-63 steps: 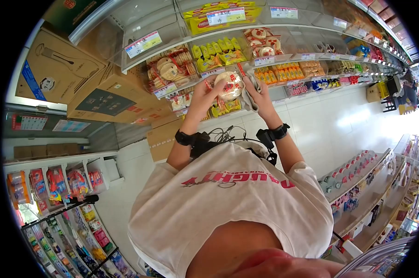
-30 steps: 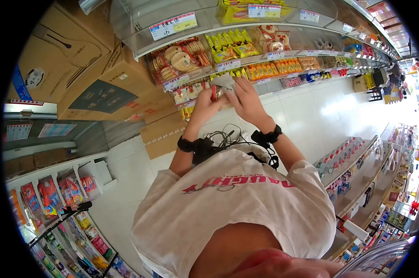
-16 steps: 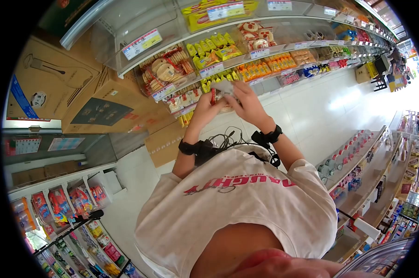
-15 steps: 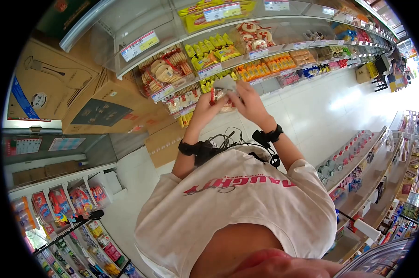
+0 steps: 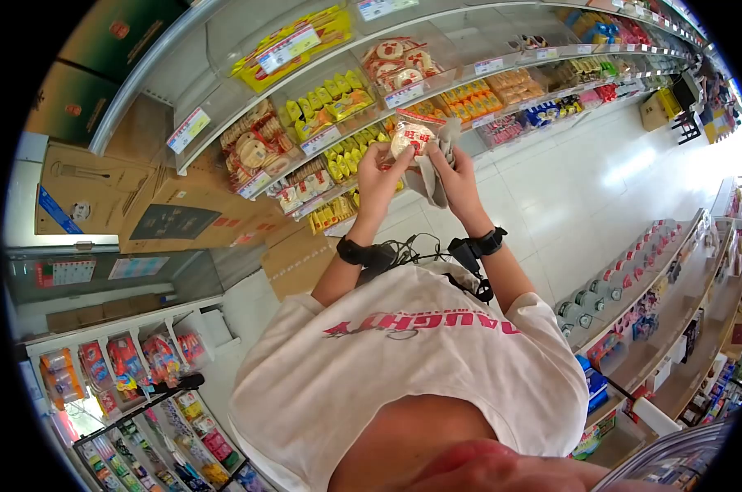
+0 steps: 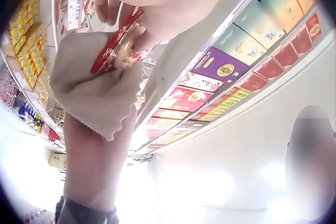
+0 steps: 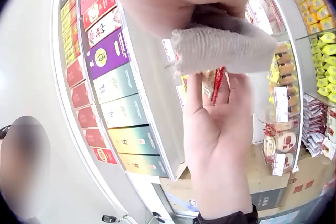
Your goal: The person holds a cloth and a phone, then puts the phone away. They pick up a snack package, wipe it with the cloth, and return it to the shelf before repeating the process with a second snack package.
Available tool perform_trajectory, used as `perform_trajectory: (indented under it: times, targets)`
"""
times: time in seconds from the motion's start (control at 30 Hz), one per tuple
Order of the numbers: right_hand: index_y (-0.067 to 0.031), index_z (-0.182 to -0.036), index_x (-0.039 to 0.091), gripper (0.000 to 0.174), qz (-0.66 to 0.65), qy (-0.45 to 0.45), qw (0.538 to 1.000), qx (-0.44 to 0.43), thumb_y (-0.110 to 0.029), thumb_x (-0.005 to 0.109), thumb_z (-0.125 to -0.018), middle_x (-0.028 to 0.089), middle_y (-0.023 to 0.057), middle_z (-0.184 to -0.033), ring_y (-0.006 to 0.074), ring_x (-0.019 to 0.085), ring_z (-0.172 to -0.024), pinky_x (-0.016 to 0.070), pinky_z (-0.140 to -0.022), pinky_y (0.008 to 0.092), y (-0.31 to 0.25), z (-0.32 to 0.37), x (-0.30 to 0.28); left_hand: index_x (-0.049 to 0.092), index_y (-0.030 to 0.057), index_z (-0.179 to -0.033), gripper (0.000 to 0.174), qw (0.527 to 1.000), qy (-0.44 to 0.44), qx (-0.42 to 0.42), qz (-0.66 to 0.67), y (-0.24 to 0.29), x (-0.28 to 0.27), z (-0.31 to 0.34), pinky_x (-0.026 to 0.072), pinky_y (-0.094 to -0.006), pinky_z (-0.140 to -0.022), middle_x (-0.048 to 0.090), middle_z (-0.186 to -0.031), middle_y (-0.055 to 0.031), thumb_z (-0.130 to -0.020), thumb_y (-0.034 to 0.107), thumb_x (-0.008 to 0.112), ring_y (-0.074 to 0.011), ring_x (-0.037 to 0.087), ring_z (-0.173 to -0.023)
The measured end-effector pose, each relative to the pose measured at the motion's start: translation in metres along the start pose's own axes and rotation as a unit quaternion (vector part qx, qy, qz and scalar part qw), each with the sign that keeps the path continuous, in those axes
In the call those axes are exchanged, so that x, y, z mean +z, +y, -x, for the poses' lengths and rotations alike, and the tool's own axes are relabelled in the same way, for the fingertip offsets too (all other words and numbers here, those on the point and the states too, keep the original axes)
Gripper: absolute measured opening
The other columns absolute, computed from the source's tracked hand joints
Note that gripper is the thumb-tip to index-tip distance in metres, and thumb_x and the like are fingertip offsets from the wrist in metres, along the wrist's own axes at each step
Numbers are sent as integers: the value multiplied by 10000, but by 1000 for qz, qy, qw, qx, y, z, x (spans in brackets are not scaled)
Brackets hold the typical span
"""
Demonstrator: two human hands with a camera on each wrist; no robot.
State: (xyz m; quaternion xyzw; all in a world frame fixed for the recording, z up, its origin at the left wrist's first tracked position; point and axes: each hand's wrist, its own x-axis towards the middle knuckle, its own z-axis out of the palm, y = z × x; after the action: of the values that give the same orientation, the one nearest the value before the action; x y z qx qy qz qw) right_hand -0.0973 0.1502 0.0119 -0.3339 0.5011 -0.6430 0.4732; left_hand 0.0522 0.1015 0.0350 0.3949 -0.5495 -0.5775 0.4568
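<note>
In front of the chest, my left hand (image 5: 377, 182) pinches a clear, red-edged packet of rice crackers (image 5: 410, 137) by its side. The packet's printed front faces up in the head view. My right hand (image 5: 463, 187) grips a grey cloth (image 5: 429, 187), which hangs down beside the packet. From the left wrist, the cloth (image 6: 92, 90) covers most of the right hand's fingers and lies against the red packet edge (image 6: 110, 50). In the right wrist view the folded cloth (image 7: 223, 50) hides much of the packet, with the left hand (image 7: 218, 134) beyond it.
Shelf bins ahead hold rice crackers (image 5: 252, 149), yellow snack packs (image 5: 326, 105) and orange packs (image 5: 473, 98). Cardboard boxes (image 5: 182, 217) are stacked at the left. Another shelf unit (image 5: 633, 348) runs along the right, with tiled floor (image 5: 551, 205) between. Cables (image 5: 416, 250) hang near the waist.
Half a second ago the cloth lay over the packet's top with the hands close together. Now the hands are further apart, the packet's front shows, and the cloth hangs lower from the right hand.
</note>
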Motion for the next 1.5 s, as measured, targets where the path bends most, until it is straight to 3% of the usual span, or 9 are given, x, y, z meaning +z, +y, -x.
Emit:
perform_trajectory:
  times: [0.23, 0.47, 0.57, 0.77, 0.9, 1.03, 1.13, 1.27, 1.5]
  targets:
    - [45, -1080, 634, 233, 209, 102, 965, -124, -124, 678, -925, 675, 86, -848, 105, 600, -685, 503, -641, 283, -30, 9, -34, 514, -33, -1272, 438, 977, 17, 175, -121, -12, 52, 1, 506, -368, -920, 606, -1239, -114, -930, 156, 712, -175, 575, -1149]
    - [24, -1279, 575, 443, 365, 9, 847, -387, -13, 650, -845, 609, 229, -1309, 396, 559, -1256, 484, -1009, 453, -24, 21, -17, 565, 2, -1244, 403, 996, -57, 5, 69, 13, 64, 6, 428, -266, -894, 605, -1133, -55, -1079, 347, 437, -106, 528, -1016]
    - [44, -1224, 588, 330, 393, 65, 815, -421, -118, 593, -937, 650, 231, -1215, 425, 601, -1167, 495, -963, 432, -28, 14, -2, 595, 15, -1099, 356, 993, -47, -7, 106, 25, 64, 8, 432, -280, -814, 586, -993, -33, -1078, 336, 442, -93, 511, -901]
    - [31, -1147, 598, 407, 35, -48, 996, 64, -347, 487, -1046, 689, 81, -966, 159, 651, -875, 499, -758, 328, -31, -4, -9, 542, 13, -801, 413, 996, -87, -24, -23, 13, 20, 4, 370, -296, -668, 473, -859, -32, -1073, 312, 454, -98, 419, -744]
    - [24, -1147, 617, 354, 67, -64, 995, -28, -291, 627, -987, 677, 42, -988, 84, 618, -892, 502, -770, 275, -39, 14, 16, 606, -68, -842, 434, 978, 45, 171, -113, 13, -1, -21, 430, -302, -745, 562, -1032, -108, -1063, 282, 474, -167, 534, -842]
    - [24, -1174, 622, 352, 190, 5, 978, -91, -217, 712, -933, 706, 87, -946, 114, 644, -836, 517, -719, 305, -25, 1, 16, 549, -57, -1186, 416, 993, 9, 77, -87, 17, -17, -23, 462, -314, -903, 590, -1168, -163, -1034, 331, 538, -206, 579, -1023]
    - [31, -1118, 622, 262, 314, 73, 933, -161, -135, 678, -923, 702, 165, -860, 248, 682, -773, 514, -692, 351, -37, 4, 30, 468, -43, -1306, 515, 995, -66, 61, -45, 7, -21, -22, 449, -302, -950, 584, -1201, -182, -1008, 360, 587, -199, 575, -1075]
    - [23, -1260, 564, 370, 380, -37, 879, -287, -52, 594, -899, 597, 300, -1211, 471, 576, -1113, 488, -916, 456, -17, 12, 51, 506, -29, -1274, 545, 991, -104, -20, 83, 36, -19, -16, 444, -278, -926, 598, -1139, -153, -1011, 447, 547, -175, 571, -1060]
    - [45, -1231, 535, 331, 161, -37, 981, -106, -219, 520, -1032, 597, 232, -1141, 317, 581, -1063, 458, -906, 393, 8, 4, 77, 563, -30, -1244, 517, 983, -127, -44, -127, 23, -55, -17, 480, -295, -704, 656, -896, -80, -1023, 436, 527, -140, 603, -785]
